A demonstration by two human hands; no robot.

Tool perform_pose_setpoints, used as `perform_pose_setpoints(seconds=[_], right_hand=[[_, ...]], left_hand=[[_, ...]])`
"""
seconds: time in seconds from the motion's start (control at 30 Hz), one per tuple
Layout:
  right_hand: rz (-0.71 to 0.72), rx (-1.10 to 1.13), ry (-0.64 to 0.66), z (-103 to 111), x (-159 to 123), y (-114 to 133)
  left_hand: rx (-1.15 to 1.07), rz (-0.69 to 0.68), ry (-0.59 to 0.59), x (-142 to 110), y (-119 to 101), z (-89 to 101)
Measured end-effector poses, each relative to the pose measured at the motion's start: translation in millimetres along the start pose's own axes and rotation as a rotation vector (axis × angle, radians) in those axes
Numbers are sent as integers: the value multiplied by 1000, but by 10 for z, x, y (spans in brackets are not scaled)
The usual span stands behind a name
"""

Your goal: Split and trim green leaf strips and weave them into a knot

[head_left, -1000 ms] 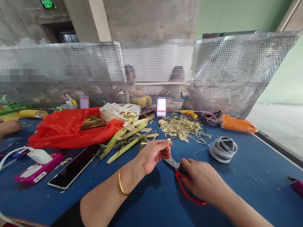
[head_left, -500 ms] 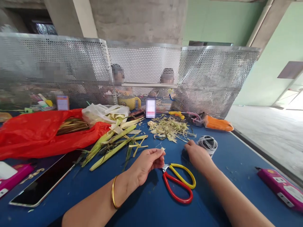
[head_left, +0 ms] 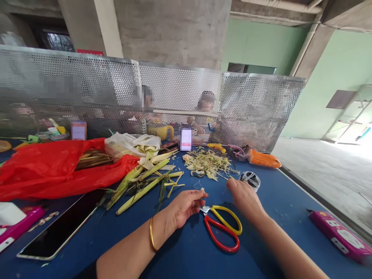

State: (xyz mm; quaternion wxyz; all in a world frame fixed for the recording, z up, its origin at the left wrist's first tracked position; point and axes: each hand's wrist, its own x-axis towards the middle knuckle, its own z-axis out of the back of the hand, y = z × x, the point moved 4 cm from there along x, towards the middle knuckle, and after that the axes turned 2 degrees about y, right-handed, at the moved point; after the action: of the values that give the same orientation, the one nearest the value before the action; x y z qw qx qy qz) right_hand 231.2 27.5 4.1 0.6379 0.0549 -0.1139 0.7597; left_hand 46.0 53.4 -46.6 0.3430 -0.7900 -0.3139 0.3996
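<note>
My left hand (head_left: 186, 205), with a gold bangle on the wrist, pinches a small pale bit of leaf between thumb and fingers above the blue table (head_left: 186, 255). My right hand (head_left: 244, 197) reaches forward with its fingers curled, close to a coil of white thread (head_left: 250, 179); what its fingers hold, if anything, is hidden. Scissors (head_left: 222, 228) with one red and one yellow handle lie flat on the table between my two hands, touched by neither.
Green leaf strips (head_left: 145, 178) and a heap of pale trimmings (head_left: 207, 162) lie ahead. A red plastic bag (head_left: 52, 170) fills the left. A phone (head_left: 58, 232) lies at front left, a pink case (head_left: 338, 234) at right. People sit behind the perforated metal screen (head_left: 180, 93).
My right hand let go of the scissors, which now lie on the table, and reached forward to the thread coil. My left hand kept its pinch on the leaf bit.
</note>
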Motion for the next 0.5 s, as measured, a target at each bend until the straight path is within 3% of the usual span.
perform_pose_setpoints(seconds=[0.17, 0.33, 0.5], right_hand=[[237, -18, -57, 71, -178, 296], [503, 73, -152, 155, -365, 669], [656, 113, -205, 112, -518, 883]], left_hand=[[-45, 26, 87, -25, 25, -58], [-122, 157, 165, -51, 94, -108], [-114, 226, 278, -80, 54, -102]])
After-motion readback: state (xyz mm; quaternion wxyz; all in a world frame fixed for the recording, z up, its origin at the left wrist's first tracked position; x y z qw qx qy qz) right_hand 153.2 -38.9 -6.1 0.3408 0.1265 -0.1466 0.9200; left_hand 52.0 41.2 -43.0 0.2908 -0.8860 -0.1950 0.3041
